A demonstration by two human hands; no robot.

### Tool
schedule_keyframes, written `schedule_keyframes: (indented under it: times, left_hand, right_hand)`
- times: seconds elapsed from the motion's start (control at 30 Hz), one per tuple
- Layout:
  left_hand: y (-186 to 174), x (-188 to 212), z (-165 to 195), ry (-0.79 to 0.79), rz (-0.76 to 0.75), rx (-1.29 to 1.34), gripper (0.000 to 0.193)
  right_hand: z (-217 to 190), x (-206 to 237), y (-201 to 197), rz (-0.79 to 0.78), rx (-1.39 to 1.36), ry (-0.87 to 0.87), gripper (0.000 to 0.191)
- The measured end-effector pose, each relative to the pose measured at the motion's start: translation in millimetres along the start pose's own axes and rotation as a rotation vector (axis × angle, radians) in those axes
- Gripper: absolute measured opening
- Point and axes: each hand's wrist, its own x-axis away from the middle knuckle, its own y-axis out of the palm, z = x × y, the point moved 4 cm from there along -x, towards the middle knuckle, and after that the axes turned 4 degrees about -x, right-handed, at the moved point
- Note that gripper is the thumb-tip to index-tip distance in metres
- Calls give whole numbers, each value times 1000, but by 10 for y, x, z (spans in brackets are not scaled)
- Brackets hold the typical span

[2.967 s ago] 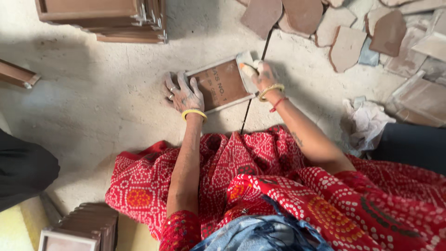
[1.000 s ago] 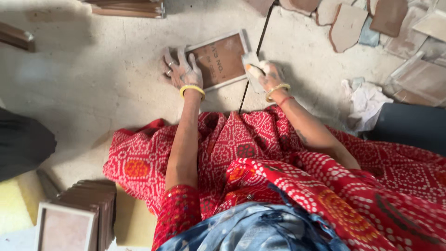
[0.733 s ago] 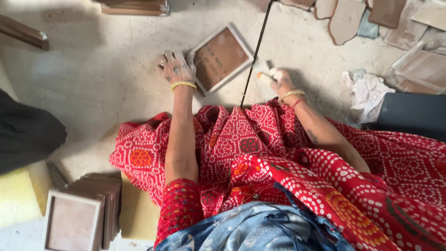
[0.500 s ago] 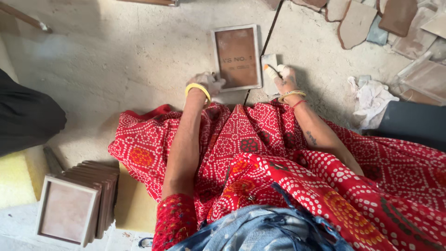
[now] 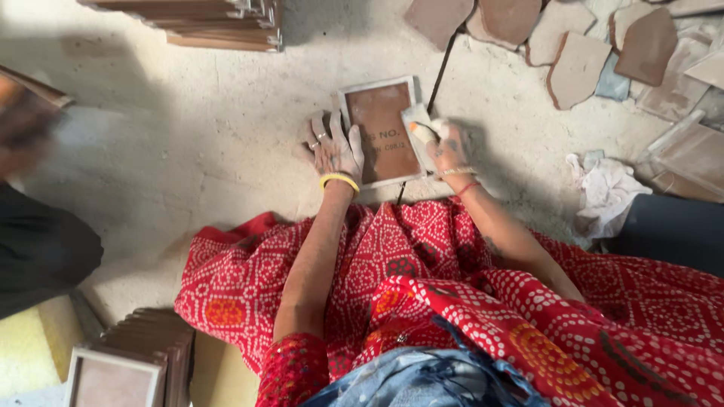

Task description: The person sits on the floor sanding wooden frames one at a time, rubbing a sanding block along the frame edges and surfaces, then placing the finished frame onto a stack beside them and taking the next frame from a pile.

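While a dark sleeve (image 5: pixel 41 260) blurs at far left, a tile stack (image 5: pixel 128 362) sits bottom left and another stack (image 5: pixel 219 22) top left on the floor (image 5: pixel 188 151). Left hand (image 5: pixel 335 151) lies flat, fingers (image 5: pixel 317 139) spread open, gripping nothing, pressing the floor at the left edge of the framed tile (image 5: pixel 381 128). Tile lies flat on the floor, centre, whitish rim showing. Right hand (image 5: pixel 449 147) is curled around a small pale pad (image 5: pixel 418 136) against the tile's right edge. Looks mid-way: rim being worked, many tiles waiting. Broken shards (image 5: pixel 581 68) and a rag (image 5: pixel 607 192) lie right.
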Motion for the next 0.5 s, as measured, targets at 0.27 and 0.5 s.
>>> schedule_keyframes:
  times: [0.27,0.5]
  left_hand:
    - [-258,-21,106,-14,-36,-60,51]
    - [-384,-152,228,-16,-86,30,55]
  right_hand:
    - [-327,-1055,-2,-121,99,132,47]
    - [-149,-192,-217,-211,-72,-15,46]
